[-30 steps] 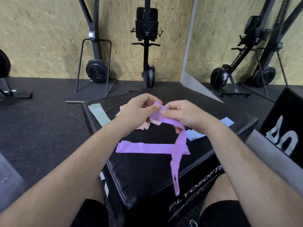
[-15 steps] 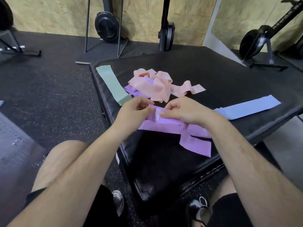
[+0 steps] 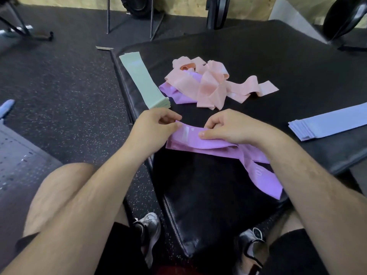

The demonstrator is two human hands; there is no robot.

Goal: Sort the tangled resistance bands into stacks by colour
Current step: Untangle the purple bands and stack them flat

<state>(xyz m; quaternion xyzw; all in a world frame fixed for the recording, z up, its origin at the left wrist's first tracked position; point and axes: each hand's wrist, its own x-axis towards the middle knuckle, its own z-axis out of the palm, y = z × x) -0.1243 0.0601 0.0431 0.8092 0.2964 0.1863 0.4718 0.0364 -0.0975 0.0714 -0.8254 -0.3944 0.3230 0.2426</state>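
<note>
At the centre of the frame, the left hand (image 3: pixel 156 126) and the right hand (image 3: pixel 228 127) both hold a purple band (image 3: pixel 210 144) that lies across the near part of a black padded surface (image 3: pixel 278 56). The left hand pinches the band's left end between thumb and curled fingers. The right hand grips it just beside, thumb flat on top and fingers curled over the far edge. From under the right wrist the band runs toward the lower right, where a loose tail drapes over the surface's near edge; its faint pale lettering is too blurred to read. Above the hands, at the upper middle, sits a pink tangle (image 3: pixel 210 86) of looped bands, with a second purple band (image 3: pixel 177 96) poking out from under its left side. Just left of that, a green stack (image 3: pixel 143 80) lies flat along the surface's left edge; whether its near end touches the purple I cannot tell. At the right edge of the frame a blue stack (image 3: pixel 329 124) lies flat, well apart from the tangle. Below, two shoes (image 3: pixel 150 227) rest on the speckled dark floor (image 3: pixel 59 86) either side of the surface's corner, and black shorts (image 3: pixel 119 251) show at the bottom. Bases of exercise machines (image 3: pixel 139 4) stand along the top edge.
</note>
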